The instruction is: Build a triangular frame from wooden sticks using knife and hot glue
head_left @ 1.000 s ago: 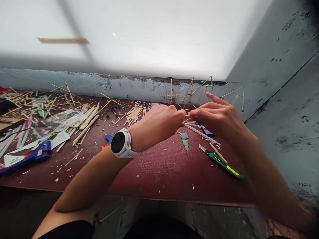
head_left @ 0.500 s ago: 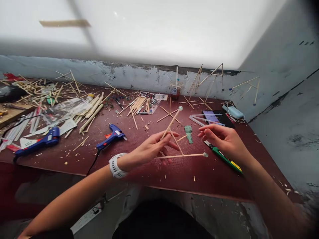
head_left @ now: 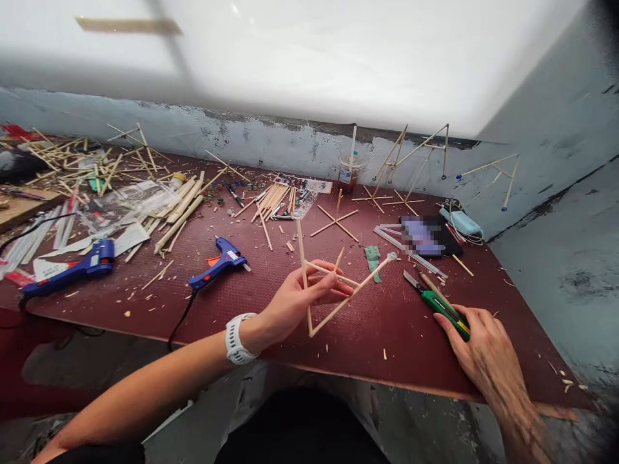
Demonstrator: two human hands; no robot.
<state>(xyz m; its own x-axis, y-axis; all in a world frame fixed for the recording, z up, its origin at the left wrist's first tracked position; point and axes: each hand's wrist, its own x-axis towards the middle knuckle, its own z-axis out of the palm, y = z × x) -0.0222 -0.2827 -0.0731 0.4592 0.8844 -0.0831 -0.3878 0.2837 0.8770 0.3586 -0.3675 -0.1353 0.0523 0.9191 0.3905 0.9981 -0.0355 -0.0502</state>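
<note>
My left hand (head_left: 293,299) pinches a frame of thin wooden sticks (head_left: 333,312), raised above the table. Two of its sticks meet in a point near me, a crosspiece joins them, and a clear bead sits on one tip. At the right, my right hand (head_left: 491,351) has its thumb and fingers around the rear end of a green utility knife (head_left: 441,307). The knife lies on the table with its blade pointing away to the left. A short wooden stick (head_left: 434,287) rests alongside it, and green patches (head_left: 373,263) lie between the hands.
Two blue glue guns (head_left: 225,261) (head_left: 80,270) lie at the left. Loose sticks (head_left: 181,216) and shavings cover much of the back left. A drink cup (head_left: 351,171), a stick cross (head_left: 334,221), and leaning stick frames (head_left: 418,148) stand toward the wall. Glue sticks and a phone lie right.
My right hand has come down and right onto the utility knife's handle. My left hand has turned the stick frame so its point now faces me.
</note>
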